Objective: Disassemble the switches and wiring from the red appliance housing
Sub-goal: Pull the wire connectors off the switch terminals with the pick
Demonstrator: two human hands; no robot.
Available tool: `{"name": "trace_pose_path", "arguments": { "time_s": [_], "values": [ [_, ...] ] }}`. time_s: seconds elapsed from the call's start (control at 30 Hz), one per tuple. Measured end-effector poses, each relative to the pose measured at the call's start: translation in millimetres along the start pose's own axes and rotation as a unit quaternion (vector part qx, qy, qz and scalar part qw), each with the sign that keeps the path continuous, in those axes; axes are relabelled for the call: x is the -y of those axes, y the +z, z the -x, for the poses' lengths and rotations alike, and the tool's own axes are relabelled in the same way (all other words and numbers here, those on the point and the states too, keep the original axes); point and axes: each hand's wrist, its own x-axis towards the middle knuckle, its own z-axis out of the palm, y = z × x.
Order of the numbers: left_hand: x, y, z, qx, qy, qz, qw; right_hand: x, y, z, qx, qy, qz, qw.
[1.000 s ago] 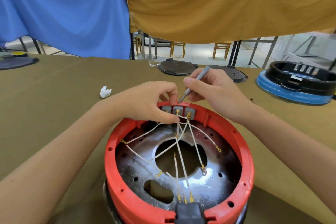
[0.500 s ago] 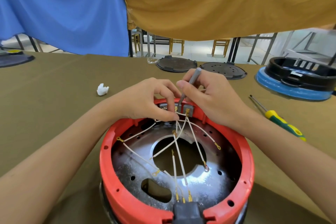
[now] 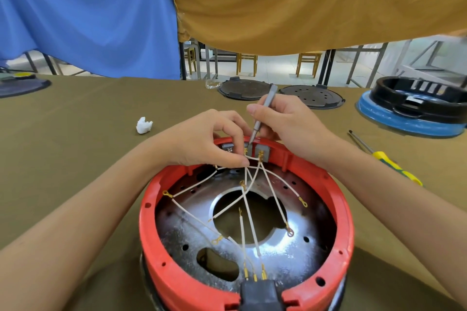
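The round red appliance housing (image 3: 346,212) lies open side up on the table in front of me, with a metal plate (image 3: 285,252) inside. Several white wires (image 3: 249,219) with brass terminals cross it, running to grey switches (image 3: 262,151) on the far rim and to a black socket (image 3: 260,294) at the near rim. My left hand (image 3: 209,140) pinches the wires beside the switches. My right hand (image 3: 290,121) grips grey tweezers (image 3: 262,113), their tip down at the middle switch.
A yellow-green screwdriver (image 3: 384,159) lies right of the housing. A white crumpled scrap (image 3: 144,125) sits to the left. Two black round lids (image 3: 310,96) and a blue-black housing (image 3: 414,111) stand at the far right. Blue and tan cloths hang behind.
The view has tilted up slightly, bringing the screwdriver into sight. My right hand has stood the tweezers more upright over the middle switch. My left hand stays on the wires.
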Motion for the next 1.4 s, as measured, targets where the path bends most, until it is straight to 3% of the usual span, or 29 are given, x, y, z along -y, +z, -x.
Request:
{"name": "trace_pose_path", "arguments": {
  "time_s": [0.2, 0.43, 0.67, 0.83, 1.03, 1.27, 1.4],
  "values": [
    [1.5, -0.1, -1.3, -0.004, 0.012, 0.021, 1.0, 6.2, 3.0, 11.7, -0.025, -0.116, 0.128, 0.985],
    [-1.4, -1.1, -1.0, 0.0, 0.016, 0.029, 0.999, 10.7, 4.7, 15.8, 0.024, -0.175, 0.209, 0.962],
    [-1.2, -0.1, 0.2, -0.002, 0.002, 0.016, 1.0, 7.5, 2.1, 3.3, 0.01, -0.057, 0.063, 0.996],
    [0.3, -0.5, 0.6, 0.007, 0.001, 0.013, 1.0, 1.6, 0.5, -2.3, 0.007, 0.041, -0.022, 0.999],
    [2.5, -1.1, 0.2, 0.01, 0.004, 0.018, 1.0, -0.9, 0.7, -2.4, 0.002, 0.046, -0.024, 0.999],
    [1.4, -6.8, -0.4, 0.006, -0.011, -0.027, 1.0, 0.8, 2.9, 4.8, -0.017, -0.057, 0.041, 0.997],
    [-0.3, -12.2, 1.0, 0.021, -0.013, -0.05, 0.998, 3.2, 3.9, 6.9, -0.024, -0.071, 0.073, 0.995]
  ]
}}
